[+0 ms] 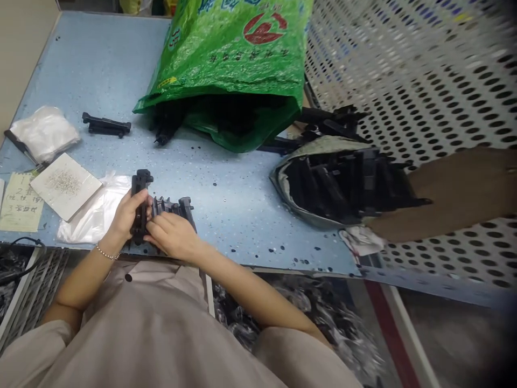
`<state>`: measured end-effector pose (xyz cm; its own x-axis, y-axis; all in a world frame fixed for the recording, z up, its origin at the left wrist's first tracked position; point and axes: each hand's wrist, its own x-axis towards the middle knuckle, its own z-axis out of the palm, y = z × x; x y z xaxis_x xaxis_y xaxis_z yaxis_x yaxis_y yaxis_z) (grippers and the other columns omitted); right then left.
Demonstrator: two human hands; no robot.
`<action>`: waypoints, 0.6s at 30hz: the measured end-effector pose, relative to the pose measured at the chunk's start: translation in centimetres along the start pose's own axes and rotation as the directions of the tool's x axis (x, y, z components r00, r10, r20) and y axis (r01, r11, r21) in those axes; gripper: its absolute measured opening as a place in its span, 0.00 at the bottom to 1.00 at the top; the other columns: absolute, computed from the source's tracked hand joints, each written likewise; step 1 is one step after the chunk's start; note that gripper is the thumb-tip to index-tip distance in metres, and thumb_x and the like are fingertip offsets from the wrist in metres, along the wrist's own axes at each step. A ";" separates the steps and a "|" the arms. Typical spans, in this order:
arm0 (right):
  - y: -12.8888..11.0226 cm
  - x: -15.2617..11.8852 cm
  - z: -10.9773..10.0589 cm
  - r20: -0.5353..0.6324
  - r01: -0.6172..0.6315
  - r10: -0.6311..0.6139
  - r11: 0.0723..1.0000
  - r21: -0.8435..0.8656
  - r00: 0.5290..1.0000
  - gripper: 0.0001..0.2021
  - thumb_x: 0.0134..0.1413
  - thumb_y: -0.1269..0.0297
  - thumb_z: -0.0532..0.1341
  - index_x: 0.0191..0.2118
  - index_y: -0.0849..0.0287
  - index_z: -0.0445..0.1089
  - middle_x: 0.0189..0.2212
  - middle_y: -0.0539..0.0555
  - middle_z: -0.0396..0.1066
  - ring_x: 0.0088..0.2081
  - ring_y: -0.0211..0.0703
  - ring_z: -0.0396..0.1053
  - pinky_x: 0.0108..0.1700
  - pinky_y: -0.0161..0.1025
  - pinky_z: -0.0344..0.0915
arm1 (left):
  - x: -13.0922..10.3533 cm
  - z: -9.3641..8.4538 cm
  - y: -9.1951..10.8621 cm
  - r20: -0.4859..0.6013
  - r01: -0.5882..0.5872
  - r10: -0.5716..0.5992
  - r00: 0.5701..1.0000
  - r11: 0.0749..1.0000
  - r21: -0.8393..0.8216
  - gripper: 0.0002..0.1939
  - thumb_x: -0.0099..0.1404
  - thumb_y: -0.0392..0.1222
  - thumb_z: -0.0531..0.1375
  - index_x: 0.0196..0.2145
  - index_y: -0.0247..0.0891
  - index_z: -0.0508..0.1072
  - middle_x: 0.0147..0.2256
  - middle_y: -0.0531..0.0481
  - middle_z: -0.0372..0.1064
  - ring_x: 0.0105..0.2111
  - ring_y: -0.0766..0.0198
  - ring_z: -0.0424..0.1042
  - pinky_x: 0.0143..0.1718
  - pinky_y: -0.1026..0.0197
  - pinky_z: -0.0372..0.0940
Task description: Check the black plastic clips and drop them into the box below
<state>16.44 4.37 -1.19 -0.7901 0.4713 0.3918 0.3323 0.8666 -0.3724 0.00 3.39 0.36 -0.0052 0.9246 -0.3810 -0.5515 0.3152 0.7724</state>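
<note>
My left hand (127,215) is wrapped round an upright black plastic part (139,207) near the table's front edge. Close beside it, my right hand (172,234) has its fingers curled at the lower right side of that part; what its fingertips pinch, if anything, is hidden. Several similar black parts (173,206) lie in a row just beyond my right hand. Another black part (106,125) rests alone farther back on the left.
A green sack (230,59) opens toward me, with black parts inside. On the right, a grey bag (283,188) holds more. Plastic bags (91,215), a white tile with small grains (67,186) and a yellow note (22,202) lie left. A perforated panel (404,97) borders the right side.
</note>
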 end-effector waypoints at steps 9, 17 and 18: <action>1.3 -2.4 1.4 0.137 -0.220 0.228 0.973 -0.076 0.964 0.23 0.69 0.48 0.52 0.56 0.61 0.69 0.50 0.63 0.73 0.54 0.55 0.66 0.56 0.53 0.62 | -1.7 -5.8 1.1 -0.173 -0.199 0.382 0.908 0.755 0.625 0.34 0.59 0.54 0.68 0.56 0.44 0.59 0.41 0.48 0.70 0.29 0.63 0.76 0.31 0.59 0.73; 6.7 -8.3 -1.0 0.286 -0.314 0.365 0.926 -0.208 0.886 0.26 0.64 0.57 0.59 0.64 0.60 0.64 0.68 0.62 0.57 0.71 0.60 0.48 0.70 0.66 0.44 | -0.6 -6.7 -4.0 -0.168 -0.009 0.172 0.971 0.723 0.691 0.31 0.62 0.56 0.65 0.56 0.40 0.61 0.44 0.43 0.71 0.41 0.55 0.76 0.45 0.49 0.72; 7.5 -9.1 -1.7 0.299 -0.316 0.364 0.928 -0.197 0.882 0.25 0.64 0.58 0.60 0.64 0.59 0.64 0.68 0.61 0.57 0.71 0.61 0.48 0.69 0.67 0.45 | -0.3 -5.8 -5.2 -0.149 -0.043 0.174 0.973 0.779 0.626 0.30 0.63 0.56 0.65 0.55 0.40 0.61 0.46 0.43 0.70 0.42 0.55 0.76 0.45 0.49 0.72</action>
<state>26.96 6.88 -6.16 -0.7303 0.6819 -0.0409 0.6593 0.6878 -0.3038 -2.00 0.26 -6.49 -0.2255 0.9229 -0.3122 0.0926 0.3393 0.9361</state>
